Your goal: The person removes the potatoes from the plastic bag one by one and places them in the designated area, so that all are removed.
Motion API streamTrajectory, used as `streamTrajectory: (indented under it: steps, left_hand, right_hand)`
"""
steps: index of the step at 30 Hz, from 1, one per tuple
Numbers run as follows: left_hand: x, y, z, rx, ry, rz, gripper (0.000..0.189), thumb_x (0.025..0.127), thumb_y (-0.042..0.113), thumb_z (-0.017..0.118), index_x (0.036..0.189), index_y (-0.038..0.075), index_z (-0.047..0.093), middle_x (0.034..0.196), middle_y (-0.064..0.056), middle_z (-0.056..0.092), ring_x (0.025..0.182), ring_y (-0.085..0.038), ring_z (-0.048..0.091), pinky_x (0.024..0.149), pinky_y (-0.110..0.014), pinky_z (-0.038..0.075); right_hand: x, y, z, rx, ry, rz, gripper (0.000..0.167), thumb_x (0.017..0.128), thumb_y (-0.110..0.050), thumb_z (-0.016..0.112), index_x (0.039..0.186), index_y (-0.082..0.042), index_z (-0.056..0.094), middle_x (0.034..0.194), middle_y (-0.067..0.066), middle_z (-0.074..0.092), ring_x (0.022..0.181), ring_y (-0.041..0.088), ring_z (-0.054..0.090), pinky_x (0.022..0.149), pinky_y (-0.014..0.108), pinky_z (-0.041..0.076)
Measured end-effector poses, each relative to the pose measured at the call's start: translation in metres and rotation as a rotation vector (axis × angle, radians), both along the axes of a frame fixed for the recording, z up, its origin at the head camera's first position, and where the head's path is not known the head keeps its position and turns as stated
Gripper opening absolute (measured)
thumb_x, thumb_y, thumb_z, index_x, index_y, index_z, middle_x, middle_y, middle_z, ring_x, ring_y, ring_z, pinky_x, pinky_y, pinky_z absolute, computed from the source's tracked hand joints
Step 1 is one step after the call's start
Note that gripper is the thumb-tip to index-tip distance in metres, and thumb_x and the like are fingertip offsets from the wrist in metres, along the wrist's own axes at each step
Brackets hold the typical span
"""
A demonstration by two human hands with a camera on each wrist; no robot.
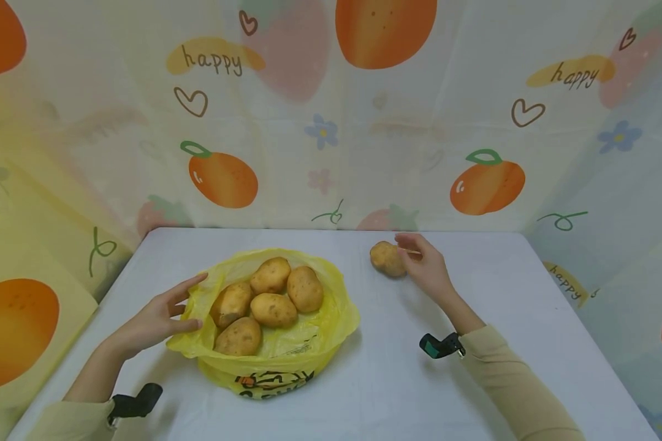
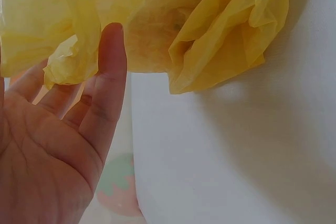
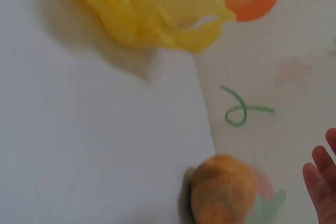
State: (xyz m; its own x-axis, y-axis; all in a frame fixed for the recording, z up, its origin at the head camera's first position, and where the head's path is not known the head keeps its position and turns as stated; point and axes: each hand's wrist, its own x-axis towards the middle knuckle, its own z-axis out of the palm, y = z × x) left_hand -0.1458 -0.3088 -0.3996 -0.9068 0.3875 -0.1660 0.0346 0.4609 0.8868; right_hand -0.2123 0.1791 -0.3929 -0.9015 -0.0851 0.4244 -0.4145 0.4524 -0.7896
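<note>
A yellow plastic bag (image 1: 328, 343) stands with its mouth wide, several potatoes (image 1: 274, 310) lying inside. At its left rim is my left hand (image 1: 153, 318), fingers and thumb spread and touching the thin film. From the left wrist view, the fingers of that left hand (image 2: 63, 124) extend loosely against a crumpled fold of the bag (image 2: 220, 45). A single potato (image 1: 387, 259) rests on the table near the back edge. Close to its right side is my right hand (image 1: 426, 266). In the right wrist view, a gap separates the potato (image 3: 223, 190) from the fingertips (image 3: 315, 177).
The table (image 1: 397, 380) has a white cover. A fruit-patterned cloth (image 1: 364, 135) hangs behind it and along both sides. Black wrist cameras (image 1: 136, 401) are strapped to both forearms. Dark print shows on the bag's front.
</note>
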Motion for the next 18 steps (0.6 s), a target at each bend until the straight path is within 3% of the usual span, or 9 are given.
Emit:
streamTrajectory:
  steps: [3,8,10,12,18]
  left_hand:
    - [0.000,0.000,0.000,0.004,0.003,-0.002,0.084,0.082,0.017,0.069,0.148,0.025,0.017,0.151,-0.016,0.016,0.120,-0.049,0.040,0.074,-0.031,0.052]
    - [-0.001,-0.001,0.001,0.007,0.008,-0.008,0.084,0.083,0.017,0.068,0.148,0.025,0.017,0.151,-0.016,0.015,0.121,-0.049,0.039,0.074,-0.031,0.052]
    - [-0.001,0.000,0.001,0.007,0.006,-0.008,0.083,0.083,0.017,0.068,0.148,0.025,0.017,0.151,-0.016,0.015,0.121,-0.049,0.039,0.074,-0.031,0.052]
    - [-0.001,0.000,0.001,0.004,0.007,-0.006,0.084,0.083,0.017,0.068,0.148,0.025,0.017,0.151,-0.016,0.015,0.121,-0.050,0.038,0.074,-0.031,0.052]
    - [-0.001,0.000,0.002,-0.002,0.008,-0.001,0.084,0.082,0.017,0.069,0.148,0.025,0.017,0.152,-0.015,0.014,0.121,-0.050,0.038,0.074,-0.032,0.052]
  right_hand:
    - [0.010,-0.014,0.011,-0.021,-0.019,0.051,0.027,0.086,0.003,0.059,0.113,0.009,0.056,0.112,0.024,0.060,0.102,0.035,0.059,0.081,0.017,0.048]
    - [0.006,-0.023,0.001,-0.014,-0.074,0.078,0.029,0.088,-0.006,0.060,0.116,-0.001,0.057,0.114,0.015,0.062,0.105,0.027,0.059,0.085,0.039,0.049]
    - [0.006,-0.028,0.000,0.005,-0.093,0.074,0.028,0.088,-0.009,0.061,0.116,-0.005,0.058,0.114,0.011,0.063,0.106,0.023,0.059,0.085,0.038,0.049]
    - [0.010,-0.034,0.004,0.011,-0.098,0.087,0.029,0.089,-0.011,0.061,0.117,-0.007,0.058,0.114,0.010,0.063,0.105,0.022,0.059,0.085,0.037,0.049]
    - [0.031,-0.058,0.030,-0.035,-0.069,0.200,0.029,0.087,-0.002,0.060,0.115,0.004,0.056,0.113,0.018,0.060,0.103,0.031,0.059,0.084,0.041,0.050]
